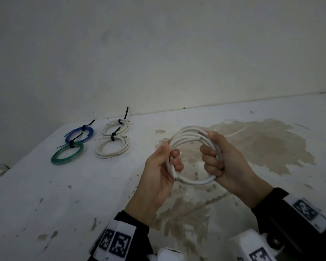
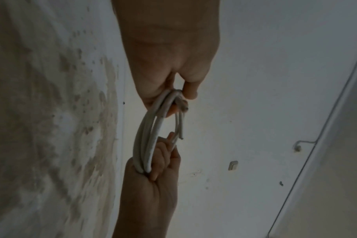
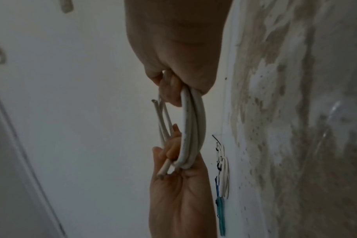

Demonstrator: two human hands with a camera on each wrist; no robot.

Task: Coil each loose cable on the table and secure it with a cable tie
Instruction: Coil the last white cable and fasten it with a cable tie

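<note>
A white cable (image 1: 188,136) wound into a ring of several loops hangs above the table between both hands. My left hand (image 1: 167,159) grips the ring's left side, fingers curled round the strands, with one cut end (image 1: 175,178) poking out below. My right hand (image 1: 215,157) grips the right side in a fist. In the left wrist view the white coil (image 2: 145,141) runs from my left hand (image 2: 173,95) down to the right hand (image 2: 153,173). In the right wrist view the coil (image 3: 192,125) spans my right hand (image 3: 177,87) and the left palm (image 3: 179,185). No tie is on this coil.
At the table's far left lie tied coils: a blue one (image 1: 79,134), a green one (image 1: 67,153) and two white ones (image 1: 116,126) (image 1: 113,149), each with a black cable tie. A brown stain (image 1: 262,146) covers the white tabletop (image 1: 45,194). The wall stands close behind.
</note>
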